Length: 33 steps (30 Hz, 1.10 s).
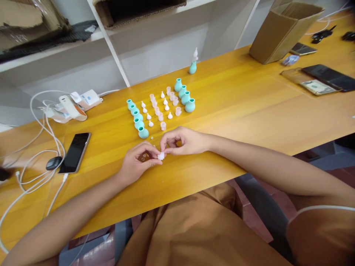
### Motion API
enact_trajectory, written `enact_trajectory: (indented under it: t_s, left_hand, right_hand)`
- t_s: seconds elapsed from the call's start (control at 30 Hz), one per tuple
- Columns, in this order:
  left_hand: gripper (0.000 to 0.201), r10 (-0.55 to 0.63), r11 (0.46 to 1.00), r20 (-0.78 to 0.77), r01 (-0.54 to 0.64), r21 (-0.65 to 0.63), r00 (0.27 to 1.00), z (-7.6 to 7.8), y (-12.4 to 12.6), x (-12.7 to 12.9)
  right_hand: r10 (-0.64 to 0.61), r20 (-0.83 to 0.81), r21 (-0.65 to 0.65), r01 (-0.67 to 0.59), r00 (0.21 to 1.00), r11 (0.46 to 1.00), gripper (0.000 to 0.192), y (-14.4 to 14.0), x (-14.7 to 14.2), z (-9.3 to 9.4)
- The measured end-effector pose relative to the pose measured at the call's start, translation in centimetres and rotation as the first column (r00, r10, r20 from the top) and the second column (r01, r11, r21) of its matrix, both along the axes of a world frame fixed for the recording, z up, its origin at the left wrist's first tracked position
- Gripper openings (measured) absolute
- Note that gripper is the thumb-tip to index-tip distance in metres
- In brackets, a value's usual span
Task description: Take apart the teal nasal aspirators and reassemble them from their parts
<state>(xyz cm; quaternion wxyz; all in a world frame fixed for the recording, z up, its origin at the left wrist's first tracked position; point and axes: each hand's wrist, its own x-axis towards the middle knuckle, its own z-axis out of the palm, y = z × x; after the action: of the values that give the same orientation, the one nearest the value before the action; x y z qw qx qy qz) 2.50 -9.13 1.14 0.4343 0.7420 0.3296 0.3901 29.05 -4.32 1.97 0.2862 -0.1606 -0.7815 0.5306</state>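
Note:
My left hand (pixel 140 159) pinches a small white nozzle tip (pixel 161 156) between thumb and fingers, just above the table. From the other side, my right hand (pixel 187 141) has its thumb and index finger closed on the same piece. Beyond the hands stand rows of parts: teal bulbs (pixel 143 132) on the left, more teal bulbs (pixel 190 105) on the right. Between them are white pointed tips (pixel 149 116) and clear pinkish collars (pixel 161 116). Tiny clear rings (pixel 143 159) lie by my left fingers. Farther back, an assembled teal bulb with a tip (pixel 193 67) stands upright.
To the left lie a phone (pixel 75 152), a black earbud case (pixel 53 163), white cables (pixel 36 184) and chargers (pixel 72 108). A cardboard box (pixel 280 33) stands at the back right, near another phone (pixel 330 77) and a clear case (pixel 310 84). Shelves rise behind the table.

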Motion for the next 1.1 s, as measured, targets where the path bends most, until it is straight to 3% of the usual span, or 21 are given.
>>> enact_trajectory:
  t_s: [0.8,0.97,1.1]
  left_hand:
    - [0.019,0.003,1.000,-0.058,-0.002,0.020,0.998,0.23,0.07,0.02]
    - [0.028,-0.002,1.000,0.029,0.003,-0.030,1.000,0.41,-0.13,0.24]
    - [0.017,0.021,0.998,0.157,-0.030,0.056,0.987,0.44,-0.35,-0.09]
  right_hand:
    - [0.027,0.028,-0.006,-0.027,0.999,1.000,0.022,0.02,-0.02,-0.04]
    - [0.011,0.058,-0.021,-0.010,0.998,1.000,0.024,0.11,0.02,-0.03]
    - [-0.007,0.052,-0.046,0.009,0.999,0.999,0.021,0.40,0.30,0.03]
